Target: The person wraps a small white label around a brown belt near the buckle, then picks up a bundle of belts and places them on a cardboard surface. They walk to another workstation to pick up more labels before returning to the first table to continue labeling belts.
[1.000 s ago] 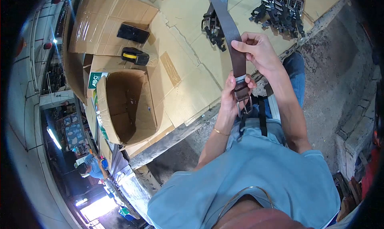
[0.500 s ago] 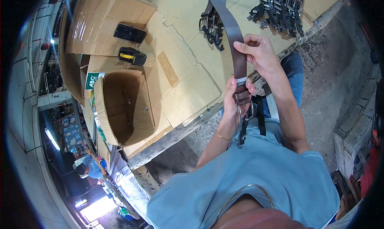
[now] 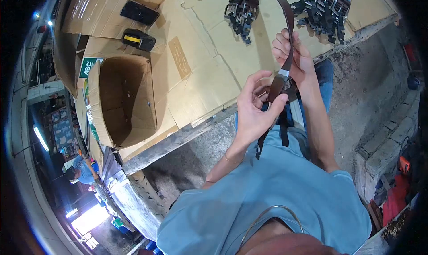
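A dark brown belt (image 3: 287, 23) runs down from the table into my two hands, its strap now seen nearly edge-on. My right hand (image 3: 298, 54) is closed round the strap, just above a small pale label (image 3: 283, 72). Lower down, my left hand (image 3: 258, 108) has its thumb and fingers curved about the buckle end of the belt, the thumb against the leather. The buckle is mostly hidden behind my left hand. Black tags hang below it, in front of the blue shirt.
Bundled belts with buckles (image 3: 243, 10) lie on the cardboard-covered table (image 3: 209, 90), with another row of buckles (image 3: 325, 7) at the right. An open cardboard box (image 3: 149, 99), a phone (image 3: 139, 12) and a black-yellow tool (image 3: 138, 39) are leftward. A person (image 3: 82, 169) is far left.
My left hand has shifted from beneath the buckle to the belt's left side, its palm turned. The belt has twisted edge-on, and my right hand has turned with it. The whole view has shifted slightly.
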Tool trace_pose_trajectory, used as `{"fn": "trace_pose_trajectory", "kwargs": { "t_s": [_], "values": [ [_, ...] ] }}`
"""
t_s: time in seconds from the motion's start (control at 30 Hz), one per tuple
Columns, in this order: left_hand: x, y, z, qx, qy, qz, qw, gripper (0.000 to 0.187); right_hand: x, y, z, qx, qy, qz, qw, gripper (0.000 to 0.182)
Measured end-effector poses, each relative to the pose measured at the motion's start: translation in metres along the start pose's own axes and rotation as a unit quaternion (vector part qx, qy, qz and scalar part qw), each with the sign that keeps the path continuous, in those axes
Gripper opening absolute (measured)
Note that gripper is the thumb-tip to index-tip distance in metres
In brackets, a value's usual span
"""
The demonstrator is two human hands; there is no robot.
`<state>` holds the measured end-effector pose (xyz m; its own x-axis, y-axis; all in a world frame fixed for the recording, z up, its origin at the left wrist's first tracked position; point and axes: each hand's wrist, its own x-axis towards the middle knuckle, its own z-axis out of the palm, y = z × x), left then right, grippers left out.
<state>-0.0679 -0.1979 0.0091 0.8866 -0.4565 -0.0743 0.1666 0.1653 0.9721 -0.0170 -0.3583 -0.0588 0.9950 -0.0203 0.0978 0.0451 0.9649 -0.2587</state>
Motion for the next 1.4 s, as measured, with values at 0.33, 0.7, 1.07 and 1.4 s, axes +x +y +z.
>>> {"fn": "trace_pose_trajectory", "kwargs": {
  "t_s": [0.33, 0.7, 1.07, 1.4],
  "values": [
    [-0.001, 0.002, -0.01, 0.128, -0.018, 0.053, 0.99, 0.046, 0.006, 0.006, 0.013, -0.07, 0.001, -0.027, 0.997, 0.029],
    [0.008, -0.003, -0.014, -0.089, 0.022, 0.003, 0.996, 0.021, 0.008, -0.005, 0.03, -0.189, 0.065, -0.066, 0.978, 0.02],
    [0.029, -0.006, -0.019, -0.196, 0.01, -0.042, 0.98, 0.017, 0.01, -0.022, 0.053, -0.318, 0.047, -0.055, 0.945, 0.014],
    [0.031, -0.019, -0.016, -0.203, -0.021, -0.052, 0.978, 0.028, 0.013, -0.024, 0.059, -0.345, 0.058, -0.067, 0.934, 0.013]
  ]
}}
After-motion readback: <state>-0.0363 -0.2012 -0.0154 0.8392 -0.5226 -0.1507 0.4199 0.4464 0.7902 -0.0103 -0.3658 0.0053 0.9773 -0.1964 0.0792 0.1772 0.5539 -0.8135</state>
